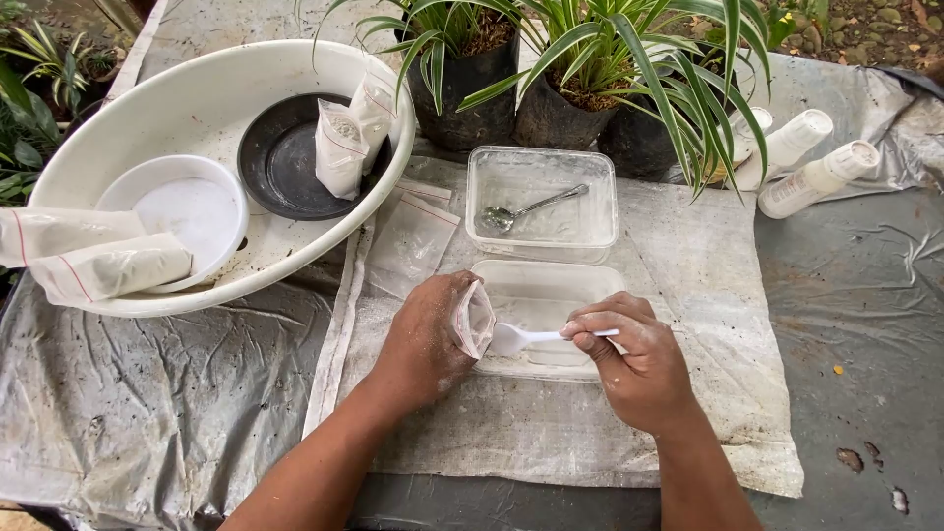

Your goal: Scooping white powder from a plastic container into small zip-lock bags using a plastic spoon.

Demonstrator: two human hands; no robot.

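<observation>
A small clear bag [475, 317], mouth open and tilted sideways, sits just above the near plastic tub [547, 295]. A white plastic spoon [536, 337] lies level, its bowl at the bag's mouth.

A counter [147, 413] draped in crinkled grey plastic sheeting carries a dusty white woven cloth [688, 393], a large oval white plastic basin [197, 88], three black-bagged striped-leaf plants [551, 108] and two white plastic bottles [801, 162] lying on their sides.

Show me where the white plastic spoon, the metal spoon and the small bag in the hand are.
white plastic spoon [519, 338], head view, on its bowl.
metal spoon [536, 206], head view, mid-handle.
small bag [475, 318], head view, on its open mouth, held in the left hand [428, 339].
</observation>
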